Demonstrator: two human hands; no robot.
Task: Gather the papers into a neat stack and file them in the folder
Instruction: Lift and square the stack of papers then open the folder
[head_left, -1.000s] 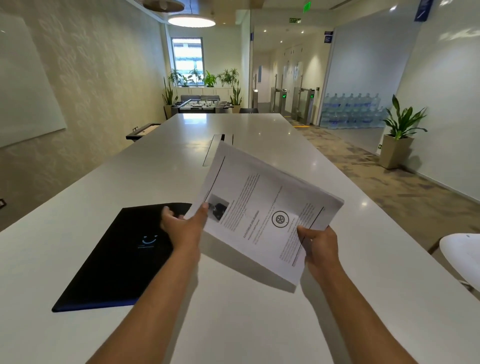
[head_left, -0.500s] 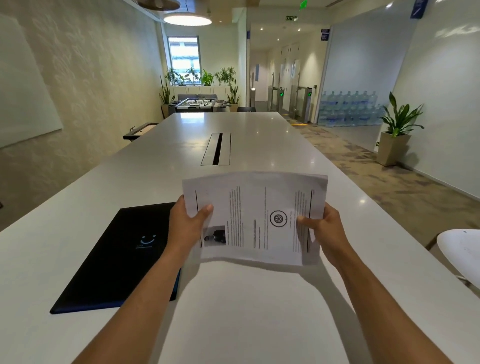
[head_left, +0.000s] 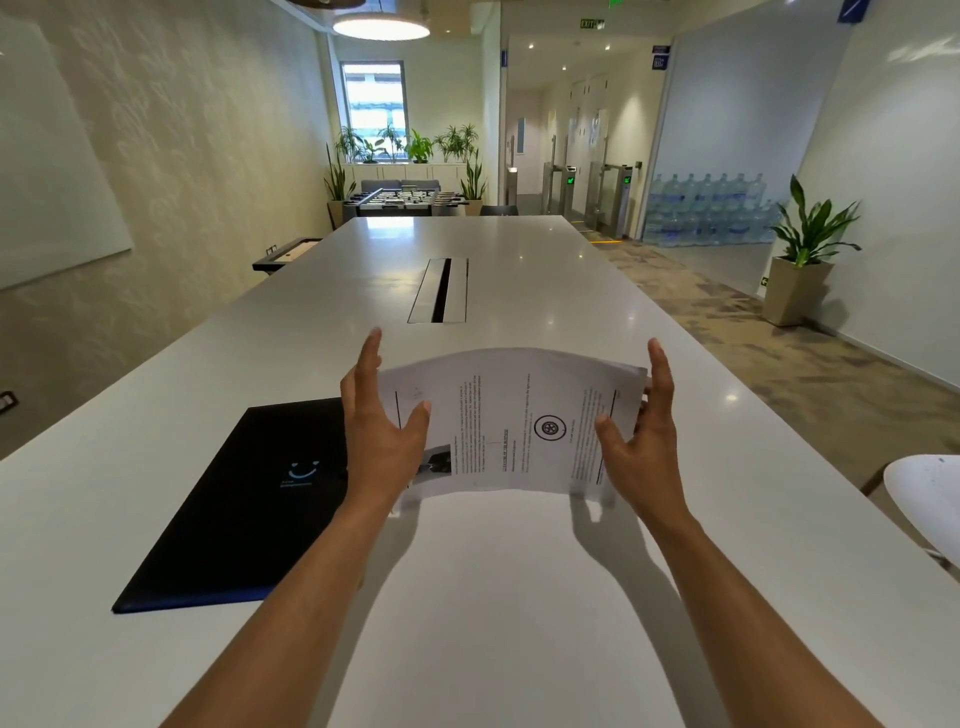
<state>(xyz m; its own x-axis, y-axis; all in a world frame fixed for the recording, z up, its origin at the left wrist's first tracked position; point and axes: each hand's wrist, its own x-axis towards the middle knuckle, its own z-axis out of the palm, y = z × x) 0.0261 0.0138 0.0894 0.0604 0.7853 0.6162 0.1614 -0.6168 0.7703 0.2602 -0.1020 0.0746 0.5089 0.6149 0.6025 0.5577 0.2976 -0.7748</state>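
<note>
Pinches loosened: left hand (head_left: 382, 441) and right hand (head_left: 647, 441) press the papers (head_left: 509, 410) endwise, fingers straight. Light, floppy; hold both ends. Folder (head_left: 244, 499) at nine o'clock.

Long white table (head_left: 519, 623) with a cable slot (head_left: 439, 291) at centre. Whiteboard (head_left: 47, 171) on left wall. Potted plant (head_left: 800, 260) and stacked water bottles (head_left: 706, 213) at right. Foosball table (head_left: 405, 200) beyond.

The white paper sheets (head_left: 519, 415) carried black print and a black ringed emblem. The flat black folder (head_left: 249, 493) bore a pale blue smile mark and a blue lower edge, against the glossy white table (head_left: 519, 597). The carpet (head_left: 779, 364) beyond was mottled tan and brown.
</note>
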